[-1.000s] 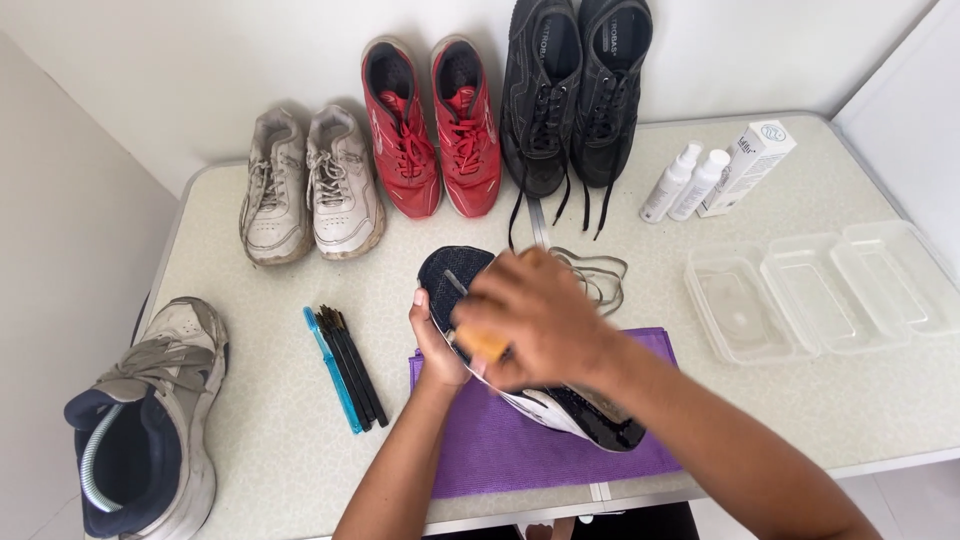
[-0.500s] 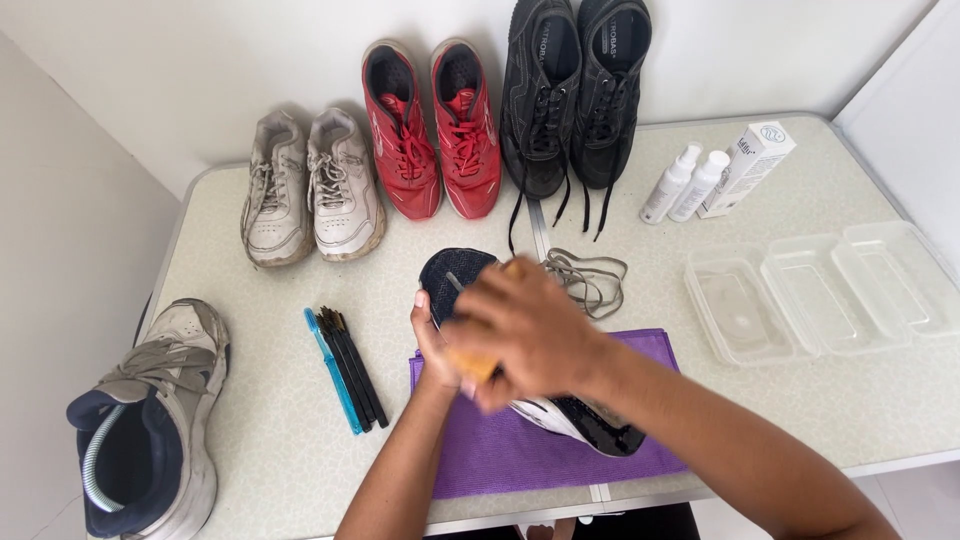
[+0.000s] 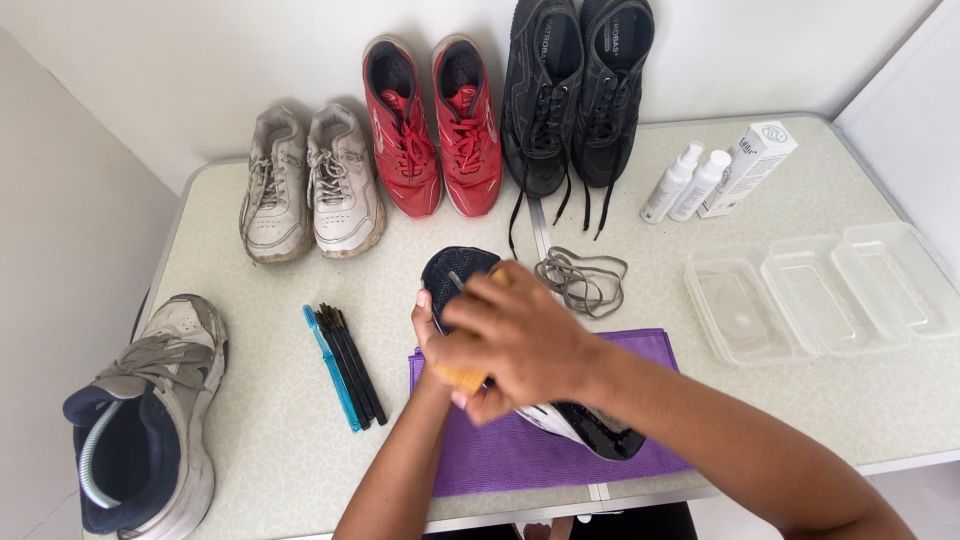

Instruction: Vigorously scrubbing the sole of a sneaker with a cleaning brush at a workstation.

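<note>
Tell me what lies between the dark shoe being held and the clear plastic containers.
In the head view, a loose grey shoelace lies on the table between the dark shoe and the clear plastic containers.

Left hand (image 3: 432, 335) steadies dark shoe (image 3: 470, 275) over purple cloth (image 3: 560, 450); right hand (image 3: 520, 340) grips yellow-handled brush (image 3: 465, 378) against it; loose laces (image 3: 583, 280) beside; small brushes (image 3: 345, 362) left on table (image 3: 850, 400).

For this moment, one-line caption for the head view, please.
Left hand steadies a dark shoe on a purple cloth; right hand presses a wooden brush on it.
</note>
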